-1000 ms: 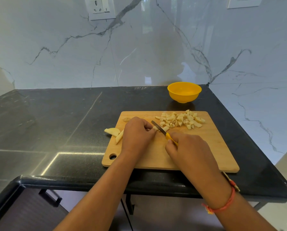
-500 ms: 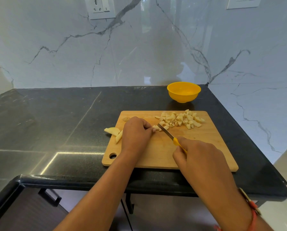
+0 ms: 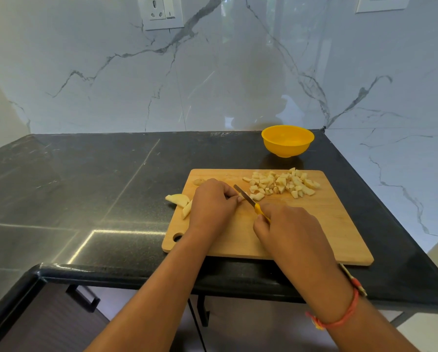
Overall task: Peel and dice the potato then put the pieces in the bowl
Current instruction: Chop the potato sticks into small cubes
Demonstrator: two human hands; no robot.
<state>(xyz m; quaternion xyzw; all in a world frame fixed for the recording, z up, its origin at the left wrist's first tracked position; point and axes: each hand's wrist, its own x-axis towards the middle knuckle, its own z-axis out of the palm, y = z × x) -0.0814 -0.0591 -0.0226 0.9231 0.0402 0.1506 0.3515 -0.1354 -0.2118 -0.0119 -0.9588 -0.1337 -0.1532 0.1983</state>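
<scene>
No readable text, labels, brands or numbers on anything in view

Bare forearms; an orange thread bracelet (image 3: 340, 320) circles the right wrist.

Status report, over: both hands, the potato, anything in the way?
Left hand holds potato piece, right hand grips knife. Diced pile on board; bowl empty; two wedges uncut. Nothing blocks bowl.

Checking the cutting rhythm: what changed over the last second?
The right hand, gripping the knife, drew back toward the person, then came forward again, blade beside the left hand. The left hand stayed holding the potato piece; diced pile, wedges, cutting board and bowl did not move.
</scene>
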